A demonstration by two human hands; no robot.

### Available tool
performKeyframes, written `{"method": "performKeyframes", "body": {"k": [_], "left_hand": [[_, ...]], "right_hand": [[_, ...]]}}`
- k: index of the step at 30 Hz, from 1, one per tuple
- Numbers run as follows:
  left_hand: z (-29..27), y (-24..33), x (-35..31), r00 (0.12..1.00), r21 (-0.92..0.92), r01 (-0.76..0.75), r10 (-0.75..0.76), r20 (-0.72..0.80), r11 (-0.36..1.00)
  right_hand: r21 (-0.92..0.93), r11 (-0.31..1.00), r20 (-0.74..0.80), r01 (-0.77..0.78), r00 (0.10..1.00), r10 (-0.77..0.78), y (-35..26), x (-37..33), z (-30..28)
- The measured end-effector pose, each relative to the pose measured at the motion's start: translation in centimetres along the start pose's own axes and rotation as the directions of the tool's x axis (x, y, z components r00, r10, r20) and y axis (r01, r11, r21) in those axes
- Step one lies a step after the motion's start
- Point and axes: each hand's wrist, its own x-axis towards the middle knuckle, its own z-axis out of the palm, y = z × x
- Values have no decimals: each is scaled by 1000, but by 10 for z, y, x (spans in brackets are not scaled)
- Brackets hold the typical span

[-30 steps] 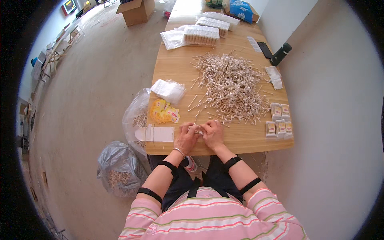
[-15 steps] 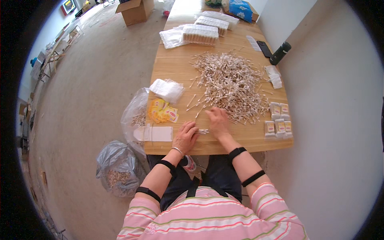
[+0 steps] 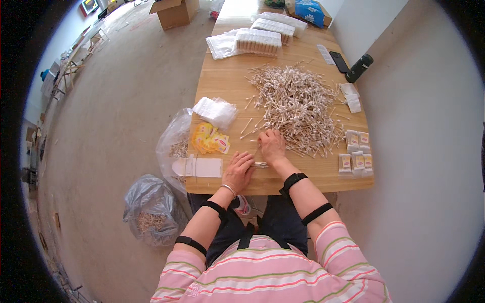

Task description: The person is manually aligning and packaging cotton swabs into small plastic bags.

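Observation:
A large heap of cotton swabs (image 3: 298, 106) with white tips lies across the middle of the wooden table (image 3: 222, 81). Close to the table's front edge, my left hand (image 3: 239, 170) is closed over a small bundle of swabs (image 3: 260, 165), whose white ends stick out to the right of the fingers. My right hand (image 3: 273, 145) is at the heap's near left side, its fingers pinched at a single swab (image 3: 253, 140); the fingers partly hide it. A few loose swabs (image 3: 246, 124) lie left of the heap.
Left of my hands are a white card strip (image 3: 207, 167), yellow labels (image 3: 209, 139) and clear bags (image 3: 215, 112). Small filled packs (image 3: 358, 161) sit at the right edge. Packed bundles (image 3: 258, 41), a phone (image 3: 338, 61) and a dark bottle (image 3: 359, 67) are farther off.
My right hand has moved left and slightly away from me, and its fingertips have closed at the loose swab. My left hand stays on its bundle. The whole view has shifted slightly.

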Motion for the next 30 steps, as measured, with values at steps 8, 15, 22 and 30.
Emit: {"method": "performKeyframes", "body": {"k": [8, 15, 22, 30], "left_hand": [[-3, 13, 2, 970, -65, 192, -200, -142, 979], [-8, 3, 0, 995, -102, 99, -97, 27, 990], [1, -4, -5, 980, -207, 136, -163, -117, 969], [-7, 9, -17, 979, -158, 177, -190, -69, 971]], "right_hand": [[107, 990, 374, 93, 919, -127, -11, -23, -17], [502, 850, 35, -160, 986, 165, -3, -72, -12], [4, 990, 229, 142, 963, -140, -35, -87, -11], [-30, 986, 323, 162, 935, -144, -45, -106, -20]]}}
